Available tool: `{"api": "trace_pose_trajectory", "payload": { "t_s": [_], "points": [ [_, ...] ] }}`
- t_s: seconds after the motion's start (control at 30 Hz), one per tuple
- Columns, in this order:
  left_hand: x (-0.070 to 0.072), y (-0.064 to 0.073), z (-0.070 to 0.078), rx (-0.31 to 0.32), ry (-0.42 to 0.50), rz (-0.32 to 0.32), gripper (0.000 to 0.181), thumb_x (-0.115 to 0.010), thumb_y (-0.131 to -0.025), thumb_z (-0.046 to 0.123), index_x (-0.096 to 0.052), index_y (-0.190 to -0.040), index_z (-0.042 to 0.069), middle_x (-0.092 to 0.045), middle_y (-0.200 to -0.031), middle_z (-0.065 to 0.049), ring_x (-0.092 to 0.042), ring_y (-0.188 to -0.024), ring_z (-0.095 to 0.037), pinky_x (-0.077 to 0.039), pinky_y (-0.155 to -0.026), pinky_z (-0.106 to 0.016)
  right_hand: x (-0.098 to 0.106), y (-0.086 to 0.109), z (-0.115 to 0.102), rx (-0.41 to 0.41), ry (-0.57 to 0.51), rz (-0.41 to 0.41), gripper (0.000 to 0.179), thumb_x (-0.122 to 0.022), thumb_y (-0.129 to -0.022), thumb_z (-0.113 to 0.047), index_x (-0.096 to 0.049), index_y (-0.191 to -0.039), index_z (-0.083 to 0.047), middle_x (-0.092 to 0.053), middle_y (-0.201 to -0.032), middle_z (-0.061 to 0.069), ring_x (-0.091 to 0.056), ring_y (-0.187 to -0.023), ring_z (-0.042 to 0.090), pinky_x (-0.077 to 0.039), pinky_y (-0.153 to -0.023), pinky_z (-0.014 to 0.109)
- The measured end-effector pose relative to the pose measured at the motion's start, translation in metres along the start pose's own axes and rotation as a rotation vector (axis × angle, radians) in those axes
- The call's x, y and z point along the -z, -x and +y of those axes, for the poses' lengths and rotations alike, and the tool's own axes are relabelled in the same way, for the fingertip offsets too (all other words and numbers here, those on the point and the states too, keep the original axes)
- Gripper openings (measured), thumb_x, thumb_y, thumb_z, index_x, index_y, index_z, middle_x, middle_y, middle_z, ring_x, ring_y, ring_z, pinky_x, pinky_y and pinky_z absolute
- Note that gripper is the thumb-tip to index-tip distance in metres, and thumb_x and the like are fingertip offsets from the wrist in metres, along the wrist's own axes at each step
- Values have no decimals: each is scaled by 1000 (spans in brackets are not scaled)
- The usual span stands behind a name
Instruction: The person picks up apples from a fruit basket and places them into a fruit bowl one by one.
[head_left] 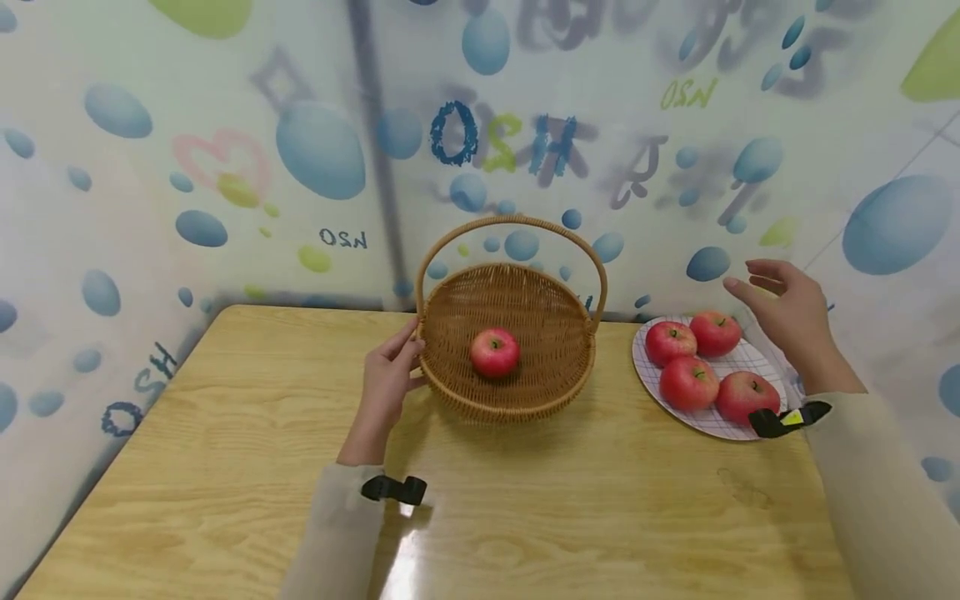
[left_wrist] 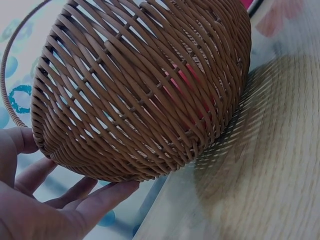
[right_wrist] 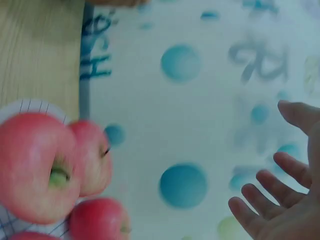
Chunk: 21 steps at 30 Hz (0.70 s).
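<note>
A round wicker basket [head_left: 517, 400] with a tall arched handle stands on the table, and one red apple [head_left: 495, 352] lies inside it. My left hand [head_left: 390, 362] holds the basket's left rim, thumb at the edge and fingers against the outer weave. In the left wrist view, the left hand [left_wrist: 65, 200] supports the woven side [left_wrist: 130, 90], and red shows through the gaps. Raised above the plate's far right side, my right hand [head_left: 791, 312] has loosely spread fingers and holds nothing. Several red apples [head_left: 688, 384] sit on a white, grid-patterned plate [head_left: 765, 367] below it.
The light wooden table [head_left: 525, 517] meets a wall covering [head_left: 315, 275] printed with blue and green drops and letters just behind the basket. Each wrist wears a black strap [head_left: 393, 490] over a light sleeve.
</note>
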<state>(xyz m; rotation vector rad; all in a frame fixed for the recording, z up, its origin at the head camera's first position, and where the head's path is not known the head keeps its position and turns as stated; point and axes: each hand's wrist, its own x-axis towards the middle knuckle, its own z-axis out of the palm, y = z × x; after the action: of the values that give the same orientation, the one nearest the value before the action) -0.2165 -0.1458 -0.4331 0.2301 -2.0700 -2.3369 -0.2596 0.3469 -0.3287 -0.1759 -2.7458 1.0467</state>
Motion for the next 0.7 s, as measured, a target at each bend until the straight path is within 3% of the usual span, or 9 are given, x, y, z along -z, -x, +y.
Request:
{"api": "trace_pose_trajectory", "payload": {
  "t_s": [0.07,0.17,0.23,0.33,0.4,0.53,0.7],
  "points": [
    [0,0,-2,-1,1,-4,48,-50,-104,20,-47,-152,26,-49,-153,-16,-58,-132,-37,-61,-88,-40,-1,14,-8,59,13,19,76,-57,-98,-54,-38,-155,-8,-41,-157,24,-42,-141,46,-46,-112,43],
    [1,0,-5,4,0,-1,48,-51,-104,20,-48,-152,27,-51,-152,-16,-59,-131,-36,-61,-86,-38,-6,34,-20,146,11,28,68,-62,-98,-47,-43,-152,-10,-47,-153,22,-47,-137,42,-46,-100,13],
    [1,0,-7,9,-2,5,48,-51,-104,20,-48,-152,28,-52,-151,-15,-60,-130,-34,-61,-86,-39,-12,47,-28,197,-16,22,63,-65,-97,-42,-48,-150,-12,-51,-150,20,-56,-131,25,-41,-87,0],
    [2,-1,-7,13,-8,6,49,-51,-104,20,-48,-152,28,-52,-151,-15,-60,-130,-33,-61,-87,-40,-25,64,-40,264,-96,4,54,-70,-96,-32,-54,-144,-13,-57,-143,11,-59,-114,-3,-44,-83,-1],
    [2,-2,-7,11,-8,7,49,-51,-104,21,-48,-152,28,-52,-151,-15,-60,-130,-33,-61,-86,-39,-36,74,-47,331,-151,-3,49,-72,-95,-24,-57,-141,-11,-61,-136,-4,-55,-106,-16,-45,-84,0],
    [3,-3,-7,9,-9,14,48,-51,-104,21,-48,-152,28,-52,-151,-15,-61,-130,-33,-61,-87,-39,-62,90,-58,444,-286,-42,45,-74,-91,-8,-62,-134,-4,-62,-124,-22,-59,-110,-10,-49,-91,6],
    [2,-3,-5,13,0,-1,49,-51,-104,22,-47,-152,29,-50,-153,-14,-59,-132,-32,-59,-91,-43,-92,105,-69,474,-363,-138,46,-75,-90,-5,-62,-134,-5,-65,-131,-1,-60,-118,-4,-50,-96,11]
  ]
}}
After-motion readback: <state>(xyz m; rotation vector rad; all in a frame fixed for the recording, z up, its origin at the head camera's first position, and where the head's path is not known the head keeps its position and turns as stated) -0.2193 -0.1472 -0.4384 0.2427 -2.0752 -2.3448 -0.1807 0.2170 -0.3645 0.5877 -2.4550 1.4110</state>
